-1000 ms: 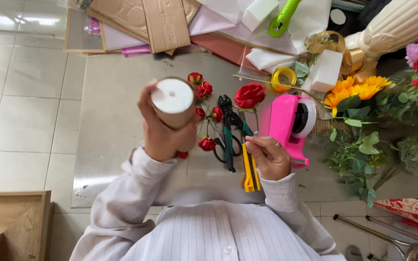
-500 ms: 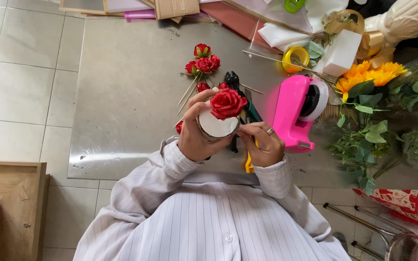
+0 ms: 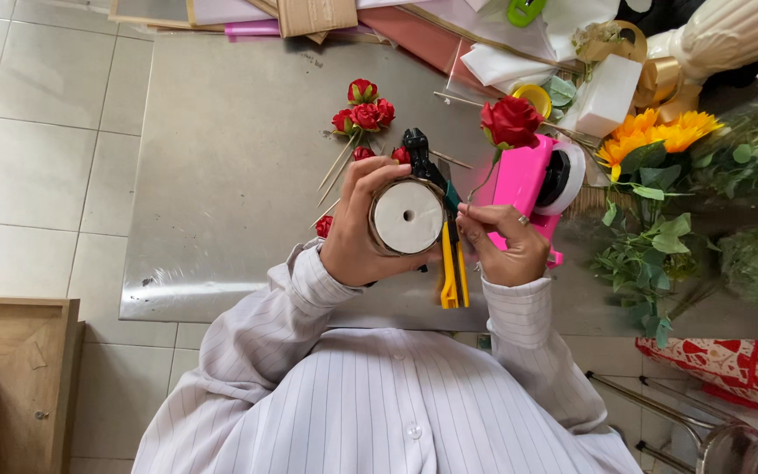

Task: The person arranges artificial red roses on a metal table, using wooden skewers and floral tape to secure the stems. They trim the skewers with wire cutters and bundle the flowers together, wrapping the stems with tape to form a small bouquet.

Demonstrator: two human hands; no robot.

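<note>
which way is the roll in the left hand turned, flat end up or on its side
Flat end up. The roll shows its round white face and centre hole to the camera, gripped around its side by the left hand.

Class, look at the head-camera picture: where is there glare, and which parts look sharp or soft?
Head view: even light; a pale glare streak lies along the near edge of the grey mat; the left hand, its tape roll and the right hand are sharp; the greenery at right looks slightly soft.
</note>
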